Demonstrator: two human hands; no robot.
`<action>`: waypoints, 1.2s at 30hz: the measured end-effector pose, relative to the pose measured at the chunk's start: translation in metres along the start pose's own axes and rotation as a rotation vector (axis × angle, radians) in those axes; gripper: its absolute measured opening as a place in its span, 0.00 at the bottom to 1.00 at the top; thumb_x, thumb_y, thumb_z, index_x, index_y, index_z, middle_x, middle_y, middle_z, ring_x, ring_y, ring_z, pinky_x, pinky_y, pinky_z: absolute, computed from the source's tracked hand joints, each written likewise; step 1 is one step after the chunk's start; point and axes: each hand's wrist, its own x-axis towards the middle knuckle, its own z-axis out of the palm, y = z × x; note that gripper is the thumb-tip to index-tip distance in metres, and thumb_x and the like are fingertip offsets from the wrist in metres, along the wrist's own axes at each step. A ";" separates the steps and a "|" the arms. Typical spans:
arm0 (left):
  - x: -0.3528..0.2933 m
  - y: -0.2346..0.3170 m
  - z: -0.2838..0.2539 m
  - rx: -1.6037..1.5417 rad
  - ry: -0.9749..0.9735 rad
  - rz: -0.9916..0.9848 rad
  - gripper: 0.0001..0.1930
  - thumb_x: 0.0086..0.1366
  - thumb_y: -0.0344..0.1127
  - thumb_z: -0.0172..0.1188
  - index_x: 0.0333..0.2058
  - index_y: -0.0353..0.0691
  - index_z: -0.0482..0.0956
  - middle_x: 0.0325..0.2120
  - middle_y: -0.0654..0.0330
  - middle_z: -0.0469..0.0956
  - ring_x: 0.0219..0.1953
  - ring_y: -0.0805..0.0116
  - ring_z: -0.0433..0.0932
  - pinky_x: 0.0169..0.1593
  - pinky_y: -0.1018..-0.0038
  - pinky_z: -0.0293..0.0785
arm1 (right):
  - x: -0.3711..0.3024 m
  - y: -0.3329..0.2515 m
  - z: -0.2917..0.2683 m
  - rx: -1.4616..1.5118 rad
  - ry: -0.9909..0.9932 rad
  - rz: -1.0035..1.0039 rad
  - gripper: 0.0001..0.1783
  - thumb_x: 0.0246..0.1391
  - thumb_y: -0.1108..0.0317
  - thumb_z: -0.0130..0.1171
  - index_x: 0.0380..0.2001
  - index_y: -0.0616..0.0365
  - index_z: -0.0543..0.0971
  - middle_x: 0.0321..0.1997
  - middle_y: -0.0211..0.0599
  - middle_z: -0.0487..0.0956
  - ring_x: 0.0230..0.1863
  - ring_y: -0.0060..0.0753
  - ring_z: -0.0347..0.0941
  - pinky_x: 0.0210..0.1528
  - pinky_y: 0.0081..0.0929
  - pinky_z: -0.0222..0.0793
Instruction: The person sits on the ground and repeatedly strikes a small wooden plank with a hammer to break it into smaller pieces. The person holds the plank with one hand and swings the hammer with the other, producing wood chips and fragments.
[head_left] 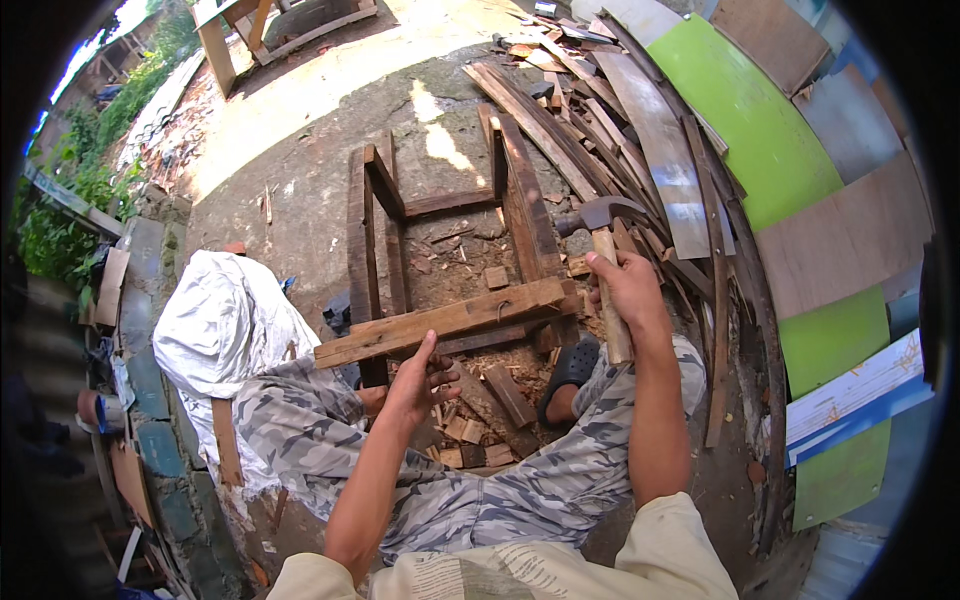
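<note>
My right hand is closed around the wooden handle of a claw hammer, its dark metal head up and away from me. A light brown board lies crosswise over the near end of a dark wooden frame. Something thin, dark and curved, like a bent nail, shows on the board right of its middle. My left hand is at the board's near edge, thumb up against it, fingers loosely curled and apart, holding nothing that I can see.
Wood offcuts lie between my feet, near a dark clog. Long timber strips and green panels line the right. A white sack slumps at left beside a low block wall. Another wooden piece stands far left.
</note>
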 end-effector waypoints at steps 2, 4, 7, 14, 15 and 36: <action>-0.011 -0.001 0.007 0.352 -0.009 0.226 0.27 0.64 0.58 0.69 0.43 0.38 0.76 0.39 0.59 0.74 0.34 0.66 0.78 0.37 0.69 0.81 | 0.001 0.001 0.000 0.004 -0.002 -0.005 0.17 0.62 0.59 0.66 0.36 0.65 0.81 0.25 0.32 0.78 0.22 0.23 0.75 0.25 0.25 0.71; -0.015 -0.004 0.012 0.740 0.045 0.598 0.24 0.64 0.55 0.70 0.37 0.37 0.76 0.36 0.59 0.75 0.30 0.69 0.78 0.32 0.72 0.77 | 0.004 0.004 0.002 -0.009 -0.006 -0.013 0.17 0.62 0.58 0.66 0.37 0.65 0.81 0.25 0.32 0.78 0.22 0.23 0.75 0.24 0.25 0.71; -0.018 0.020 0.036 1.185 0.177 1.058 0.24 0.60 0.53 0.73 0.39 0.36 0.79 0.43 0.51 0.78 0.42 0.59 0.79 0.42 0.63 0.76 | 0.003 0.003 0.004 -0.021 0.006 0.021 0.18 0.62 0.58 0.66 0.37 0.65 0.82 0.25 0.31 0.78 0.21 0.23 0.75 0.24 0.26 0.71; 0.017 0.044 0.037 1.781 0.174 1.188 0.40 0.57 0.58 0.72 0.58 0.35 0.70 0.50 0.50 0.74 0.54 0.52 0.73 0.55 0.62 0.70 | 0.004 0.006 0.012 -0.159 -0.006 -0.024 0.18 0.60 0.59 0.66 0.36 0.68 0.83 0.24 0.40 0.83 0.22 0.30 0.81 0.27 0.29 0.74; 0.023 0.043 0.029 1.777 0.169 1.175 0.40 0.57 0.58 0.72 0.58 0.35 0.70 0.50 0.50 0.74 0.54 0.52 0.73 0.55 0.62 0.70 | -0.001 0.003 0.014 -0.120 -0.006 -0.033 0.18 0.60 0.58 0.65 0.35 0.68 0.83 0.24 0.41 0.83 0.22 0.30 0.82 0.28 0.31 0.75; 0.057 0.112 0.018 1.813 -0.045 0.977 0.38 0.61 0.69 0.61 0.55 0.39 0.78 0.38 0.44 0.84 0.44 0.43 0.83 0.48 0.57 0.79 | -0.001 0.012 0.014 -0.208 -0.009 -0.038 0.19 0.61 0.58 0.65 0.39 0.68 0.83 0.24 0.36 0.81 0.21 0.27 0.77 0.26 0.29 0.72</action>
